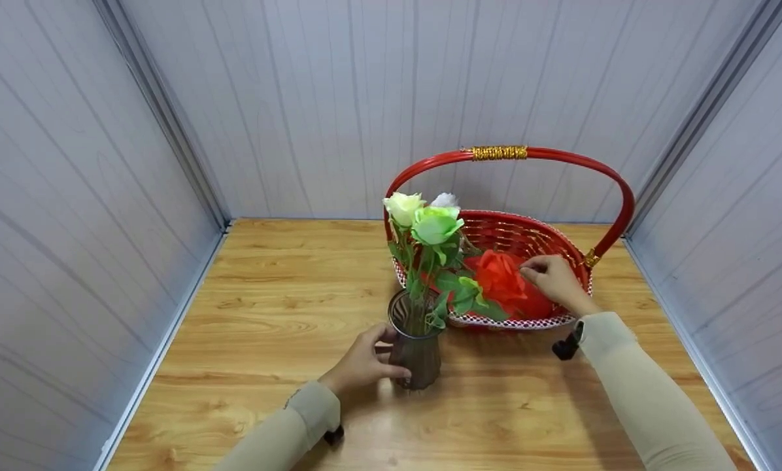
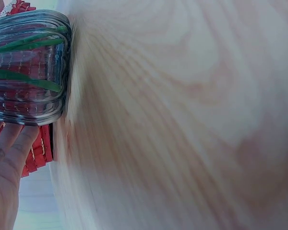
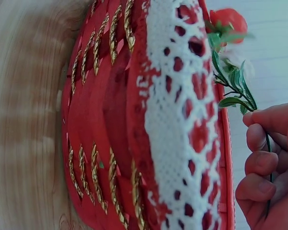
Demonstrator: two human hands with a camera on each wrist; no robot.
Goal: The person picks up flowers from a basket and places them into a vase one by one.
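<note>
Sleeves, vase, woodgrain tabletop — streaked walls

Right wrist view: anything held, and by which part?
Yes: a green stem, pinched just below its leaves. Which bloom it carries can't be told.

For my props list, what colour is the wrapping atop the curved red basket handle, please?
The wrapping is gold, clearest in the head view.

- A pale, streaked back wall fills the top.
- The left wall and right wall match it.
- Grey corner strips stand upper left and upper right.
- A wood-grain tabletop spans the lower centre, shining faintly.
</note>
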